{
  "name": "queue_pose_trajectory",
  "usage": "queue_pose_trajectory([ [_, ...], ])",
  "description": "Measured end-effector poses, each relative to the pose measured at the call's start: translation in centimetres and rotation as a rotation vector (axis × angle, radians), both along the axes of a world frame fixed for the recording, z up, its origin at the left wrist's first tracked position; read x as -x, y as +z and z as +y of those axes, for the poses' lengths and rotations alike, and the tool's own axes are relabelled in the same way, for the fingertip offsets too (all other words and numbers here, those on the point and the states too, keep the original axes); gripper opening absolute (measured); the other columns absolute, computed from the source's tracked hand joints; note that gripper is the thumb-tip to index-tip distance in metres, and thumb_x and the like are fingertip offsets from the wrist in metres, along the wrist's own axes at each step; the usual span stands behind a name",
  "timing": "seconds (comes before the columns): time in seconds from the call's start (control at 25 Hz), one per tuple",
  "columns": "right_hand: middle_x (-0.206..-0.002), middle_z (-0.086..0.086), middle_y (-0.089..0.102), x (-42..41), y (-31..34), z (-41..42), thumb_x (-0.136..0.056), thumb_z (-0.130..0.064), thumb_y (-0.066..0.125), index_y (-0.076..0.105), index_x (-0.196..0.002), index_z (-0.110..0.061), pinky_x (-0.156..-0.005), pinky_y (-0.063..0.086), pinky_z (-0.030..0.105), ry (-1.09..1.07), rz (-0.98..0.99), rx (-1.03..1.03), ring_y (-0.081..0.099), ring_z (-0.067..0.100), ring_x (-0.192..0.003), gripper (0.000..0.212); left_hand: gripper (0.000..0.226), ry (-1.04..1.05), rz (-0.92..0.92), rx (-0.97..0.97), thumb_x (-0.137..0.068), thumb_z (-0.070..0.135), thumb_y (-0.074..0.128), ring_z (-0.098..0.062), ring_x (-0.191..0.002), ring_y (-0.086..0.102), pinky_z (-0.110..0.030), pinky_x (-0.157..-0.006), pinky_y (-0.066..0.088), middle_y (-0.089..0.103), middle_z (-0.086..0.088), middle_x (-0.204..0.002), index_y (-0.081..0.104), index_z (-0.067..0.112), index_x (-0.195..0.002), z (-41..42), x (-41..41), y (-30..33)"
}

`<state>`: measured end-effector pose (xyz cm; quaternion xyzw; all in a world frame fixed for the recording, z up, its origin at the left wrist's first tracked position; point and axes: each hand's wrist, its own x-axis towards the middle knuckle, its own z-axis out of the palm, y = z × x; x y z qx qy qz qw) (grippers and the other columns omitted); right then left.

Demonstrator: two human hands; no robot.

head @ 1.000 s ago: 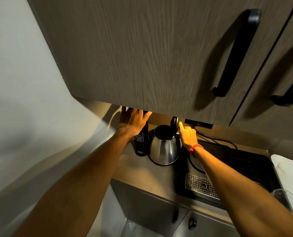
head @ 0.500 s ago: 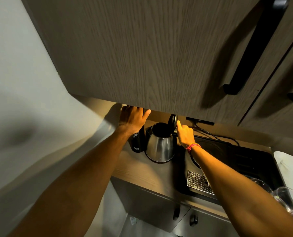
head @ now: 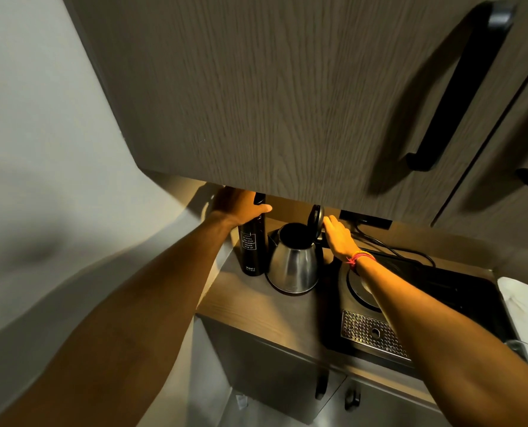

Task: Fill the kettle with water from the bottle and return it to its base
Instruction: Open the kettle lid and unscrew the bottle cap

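Head view: left fingers (head: 264, 208) around bottle (head: 251, 246) top beside kettle (head: 293, 263).

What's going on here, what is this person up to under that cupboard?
A person is getting a kettle ready to fill. Their left hand is wrapped around the top of a tall black bottle standing on the wooden counter. Their right hand is at the handle side of the steel kettle, whose lid is flipped up. The kettle stands on the counter beside the bottle, off its round base, which sits to the right. No water is being poured yet.
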<state>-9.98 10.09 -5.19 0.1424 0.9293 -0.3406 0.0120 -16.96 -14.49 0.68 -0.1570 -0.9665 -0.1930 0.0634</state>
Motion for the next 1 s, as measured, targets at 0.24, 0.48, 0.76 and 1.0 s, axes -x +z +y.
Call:
queue_pose_trajectory([
  [0.24,-0.127,0.027,0.048,0.7,0.5,0.3,-0.105,-0.019,0.03,0.05,-0.118,0.004,-0.1,0.043,0.053,0.045,-0.031,-0.04,0.051,0.043,-0.112,0.033,0.049,-0.09,-0.018,0.045,-0.087,0.049,0.072,-0.031,-0.115,0.064,-0.048,-0.099,0.057,0.069,-0.011,-0.122,0.066,0.011,-0.117,-0.5,0.2,1.5],
  [0.48,-0.126,0.025,0.048,0.7,0.2,0.4,-0.104,-0.019,0.031,0.048,-0.123,0.001,-0.099,0.045,0.05,0.093,-0.054,-0.116,0.052,0.04,-0.111,0.032,0.048,-0.072,-0.157,0.086,-0.087,0.024,0.075,-0.039,-0.115,0.064,-0.052,-0.099,0.056,0.066,-0.018,-0.125,0.059,0.003,-0.127,-1.0,-0.1,1.8],
  [0.76,-0.129,0.023,0.05,0.6,0.3,0.4,-0.105,-0.025,0.03,0.047,-0.126,-0.001,-0.101,0.046,0.05,0.128,-0.046,-0.157,0.052,0.039,-0.116,0.036,0.067,-0.06,-0.038,0.043,-0.085,0.051,0.076,-0.034,-0.127,0.059,-0.05,-0.106,0.052,0.061,-0.014,-0.138,0.056,0.01,-0.135,-0.5,0.0,2.0],
  [1.0,-0.125,0.027,0.055,0.8,-0.5,0.5,-0.104,-0.028,0.028,0.048,-0.123,0.001,-0.098,0.047,0.051,0.114,-0.017,-0.145,0.055,0.043,-0.112,0.04,0.036,-0.101,-0.147,0.109,-0.088,0.016,0.069,-0.041,-0.108,0.066,-0.051,-0.095,0.058,0.067,-0.023,-0.115,0.061,-0.003,-0.118,-0.8,0.0,2.3],
])
